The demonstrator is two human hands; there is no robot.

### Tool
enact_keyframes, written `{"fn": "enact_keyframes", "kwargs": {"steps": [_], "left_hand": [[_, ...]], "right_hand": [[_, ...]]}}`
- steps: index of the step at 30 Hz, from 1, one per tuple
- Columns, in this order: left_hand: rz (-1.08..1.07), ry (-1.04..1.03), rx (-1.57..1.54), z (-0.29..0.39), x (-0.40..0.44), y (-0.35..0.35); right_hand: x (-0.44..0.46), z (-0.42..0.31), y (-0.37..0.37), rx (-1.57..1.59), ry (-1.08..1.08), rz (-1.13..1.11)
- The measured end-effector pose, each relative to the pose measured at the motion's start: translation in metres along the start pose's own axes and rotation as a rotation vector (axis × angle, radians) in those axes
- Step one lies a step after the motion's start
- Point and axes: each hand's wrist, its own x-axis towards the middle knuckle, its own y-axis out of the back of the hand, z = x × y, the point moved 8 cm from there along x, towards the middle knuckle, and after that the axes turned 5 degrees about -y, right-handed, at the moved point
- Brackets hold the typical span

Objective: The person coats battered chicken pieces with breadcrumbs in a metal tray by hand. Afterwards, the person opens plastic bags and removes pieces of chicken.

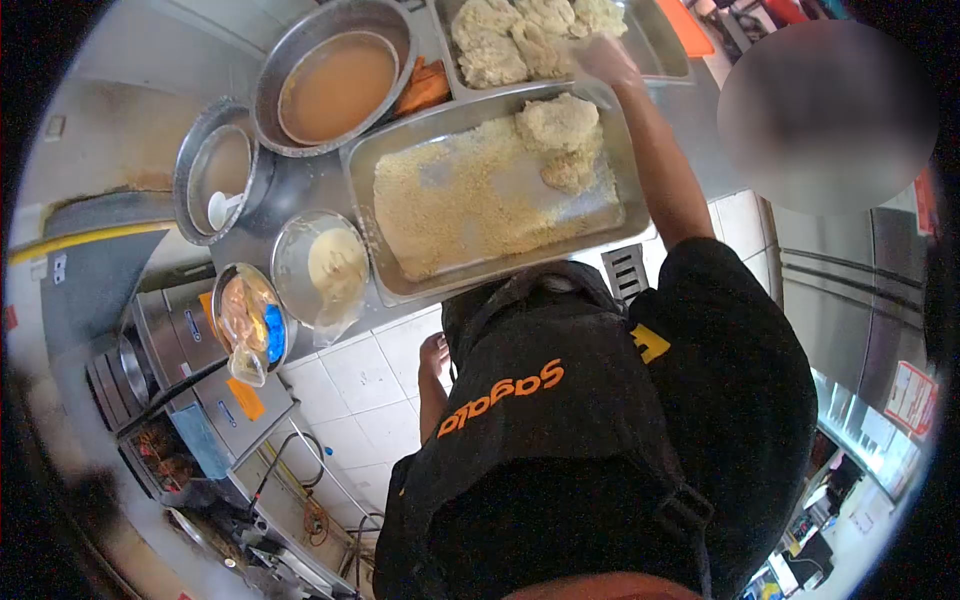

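Reaches with the right hand beyond the right end of the crumb tray to the far tray, and probably touches the rightmost of the pale lumps in it. Cannot tell how far open that hand is or whether gripping anything, owing to blur. Hangs the left hand low, under the near side of the crumb tray, fingers loosely bent and seemingly free of any load.

Shows two clumps in the far right part of the crumb tray, with loose crumbs spread over the rest, thin enough in spots to bare the metal. Carries on the bench, beyond the crumb tray's far left corner, an orange cloth and a big basin with brown liquid. Includes, left of the crumb tray, a smaller basin with a white ladle; just beside the crumb tray's left end, a bowl of pale stuff; further left of the crumb tray, a small bowl with something blue.
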Motion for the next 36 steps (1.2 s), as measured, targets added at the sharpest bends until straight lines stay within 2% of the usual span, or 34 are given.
{"fn": "enact_keyframes", "kwargs": {"steps": [1,4,6,8,9,10,12,13,14,15,18,20,23,25,26,27,29,30,33,36], "left_hand": [[-0.014,0.019,-0.176,-0.025,0.027,0.008],[0.011,0.047,-0.201,-0.018,0.028,0.011],[0.006,0.042,-0.171,-0.013,0.025,0.012],[0.003,0.044,-0.138,-0.009,0.021,0.013],[0.005,0.043,-0.124,-0.006,0.024,0.015],[0.039,0.064,-0.187,-0.006,0.026,0.019],[-0.009,-0.038,-0.198,-0.006,0.021,0.02],[-0.038,-0.092,-0.205,-0.003,0.02,0.019],[0.052,0.0,-0.167,0.01,0.001,0.012],[0.043,0.026,-0.139,0.009,0.0,0.009],[0.029,0.053,-0.111,-0.009,0.005,0.01],[0.047,0.093,-0.153,-0.027,0.007,0.007],[0.086,0.108,-0.161,-0.036,0.016,0.004],[0.105,0.165,-0.114,-0.039,0.017,0.004],[0.094,0.156,-0.141,-0.033,0.016,0.002],[-0.015,0.088,-0.036,-0.021,0.019,0.002],[-0.024,0.049,-0.125,-0.024,0.031,0.007],[0.004,-0.033,-0.191,0.002,0.004,0.002],[0.091,-0.022,-0.218,0.02,-0.011,-0.003],[0.115,0.041,-0.206,0.021,-0.017,-0.005]], "right_hand": [[-0.017,0.001,-0.006,0.033,0.03,-0.035],[-0.074,0.002,-0.007,0.181,0.036,-0.067],[-0.129,-0.033,0.048,0.343,-0.069,-0.017],[-0.111,0.005,-0.012,0.271,-0.085,-0.147],[-0.109,0.001,-0.016,0.237,-0.085,-0.211],[-0.119,-0.01,-0.019,0.203,0.034,-0.254],[-0.153,-0.029,-0.016,0.124,0.266,-0.336],[-0.154,-0.014,-0.049,0.072,0.259,-0.301],[-0.153,0.012,-0.112,0.018,0.255,-0.264],[-0.15,0.025,-0.144,-0.036,0.256,-0.226],[-0.192,0.012,-0.083,0.234,-0.316,-0.313],[-0.195,0.015,-0.103,0.338,-0.306,-0.36],[-0.19,0.029,-0.153,0.391,-0.127,-0.287],[-0.195,0.021,-0.142,0.411,-0.083,-0.293],[-0.207,-0.002,-0.1,0.434,-0.128,-0.343],[-0.212,-0.017,-0.076,0.455,-0.169,-0.392],[-0.208,-0.016,-0.078,0.526,-0.184,-0.412],[-0.206,-0.016,-0.078,0.56,-0.194,-0.422],[-0.21,-0.045,-0.015,0.514,-0.217,-0.376],[-0.184,-0.03,-0.022,0.483,-0.203,-0.316]]}}
